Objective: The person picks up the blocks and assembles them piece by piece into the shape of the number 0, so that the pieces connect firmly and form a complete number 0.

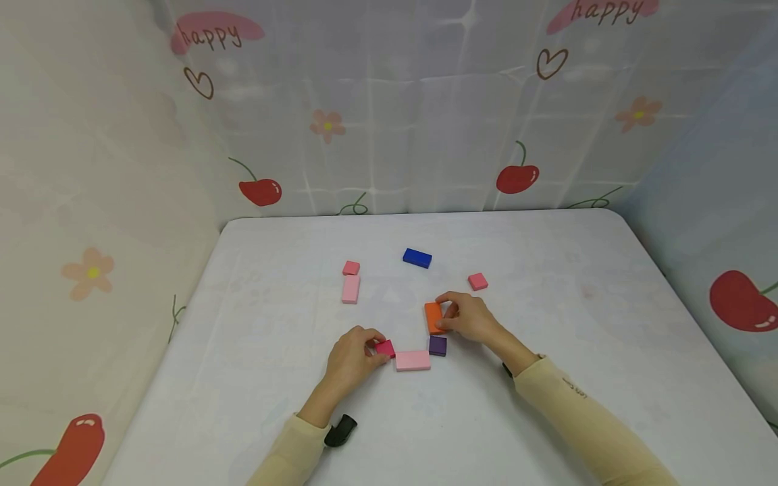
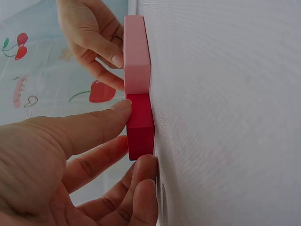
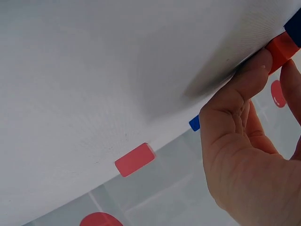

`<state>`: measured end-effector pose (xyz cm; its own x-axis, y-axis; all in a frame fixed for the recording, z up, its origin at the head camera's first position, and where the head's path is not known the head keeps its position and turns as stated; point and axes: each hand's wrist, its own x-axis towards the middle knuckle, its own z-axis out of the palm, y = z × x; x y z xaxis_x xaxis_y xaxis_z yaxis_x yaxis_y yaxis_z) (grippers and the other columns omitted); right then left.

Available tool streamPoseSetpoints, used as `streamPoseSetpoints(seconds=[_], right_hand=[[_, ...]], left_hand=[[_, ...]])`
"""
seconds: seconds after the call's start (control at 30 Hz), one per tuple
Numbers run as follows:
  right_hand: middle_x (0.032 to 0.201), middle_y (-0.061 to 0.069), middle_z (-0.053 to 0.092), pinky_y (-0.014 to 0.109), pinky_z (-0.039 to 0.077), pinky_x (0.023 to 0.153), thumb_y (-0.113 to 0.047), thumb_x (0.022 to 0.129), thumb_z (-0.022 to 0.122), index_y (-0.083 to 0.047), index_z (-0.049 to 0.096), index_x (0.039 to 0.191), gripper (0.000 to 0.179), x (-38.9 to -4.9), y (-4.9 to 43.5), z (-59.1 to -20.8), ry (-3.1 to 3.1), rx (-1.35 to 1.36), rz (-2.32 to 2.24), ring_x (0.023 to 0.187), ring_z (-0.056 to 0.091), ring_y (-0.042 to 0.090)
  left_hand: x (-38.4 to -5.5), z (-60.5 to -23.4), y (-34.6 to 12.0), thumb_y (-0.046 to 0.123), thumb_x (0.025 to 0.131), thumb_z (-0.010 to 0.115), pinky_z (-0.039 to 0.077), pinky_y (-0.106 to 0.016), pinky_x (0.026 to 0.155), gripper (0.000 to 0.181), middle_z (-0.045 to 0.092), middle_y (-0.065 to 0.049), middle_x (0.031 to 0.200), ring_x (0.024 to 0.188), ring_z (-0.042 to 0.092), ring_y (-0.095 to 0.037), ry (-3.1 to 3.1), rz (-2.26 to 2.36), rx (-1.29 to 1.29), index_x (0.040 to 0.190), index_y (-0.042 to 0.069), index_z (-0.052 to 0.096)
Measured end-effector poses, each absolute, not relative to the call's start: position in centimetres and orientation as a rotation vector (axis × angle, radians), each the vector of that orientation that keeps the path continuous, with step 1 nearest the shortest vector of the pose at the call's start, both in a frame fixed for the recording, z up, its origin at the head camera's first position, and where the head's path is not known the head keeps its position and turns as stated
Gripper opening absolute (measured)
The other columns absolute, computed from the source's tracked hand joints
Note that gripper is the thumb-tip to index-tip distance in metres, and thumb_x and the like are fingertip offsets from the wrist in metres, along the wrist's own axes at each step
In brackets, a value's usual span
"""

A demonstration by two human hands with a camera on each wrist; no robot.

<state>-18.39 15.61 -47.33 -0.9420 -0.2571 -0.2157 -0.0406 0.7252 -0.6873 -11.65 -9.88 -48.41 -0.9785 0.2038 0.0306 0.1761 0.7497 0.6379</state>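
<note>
Between its thumb and fingers my left hand [image 1: 354, 358] pinches a crimson block [image 1: 385, 348], which lies on the table against the left end of a light pink block [image 1: 412, 361]. The left wrist view shows the crimson block [image 2: 140, 126] touching that pink block [image 2: 136, 56]. My right hand [image 1: 469, 317] grips an orange block [image 1: 433, 318] by its sides. Just below the orange block sits a dark purple block [image 1: 437, 345], near the pink block's right end. In the right wrist view, fingers partly cover the orange block [image 3: 281, 51].
Farther back lie a blue block [image 1: 417, 258] and a coral pink block [image 1: 477, 281]. To the left, a small coral block [image 1: 351, 268] stands in line with a light pink block [image 1: 350, 289]. The white table [image 1: 273, 270] ends at a printed curtain [image 1: 413, 101].
</note>
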Motion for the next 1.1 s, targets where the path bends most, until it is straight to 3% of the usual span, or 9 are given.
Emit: streamPoseSetpoints(seconds=[1.1], right_hand=[[0.081,0.004,0.064,0.027,0.044,0.060,-0.014,0.084,0.076,-0.006,0.062,0.125,0.044,-18.13,15.76,-47.47,2.640,-0.249,-1.026,0.066,0.053,0.015]], left_hand=[[-11.67,-48.43,-9.81,0.016,0.076,0.083,0.038,-0.022,0.059,0.021,0.059,-0.002,0.079,0.067,0.049,-0.009,2.893,1.062,0.316,0.095,0.011,0.074]])
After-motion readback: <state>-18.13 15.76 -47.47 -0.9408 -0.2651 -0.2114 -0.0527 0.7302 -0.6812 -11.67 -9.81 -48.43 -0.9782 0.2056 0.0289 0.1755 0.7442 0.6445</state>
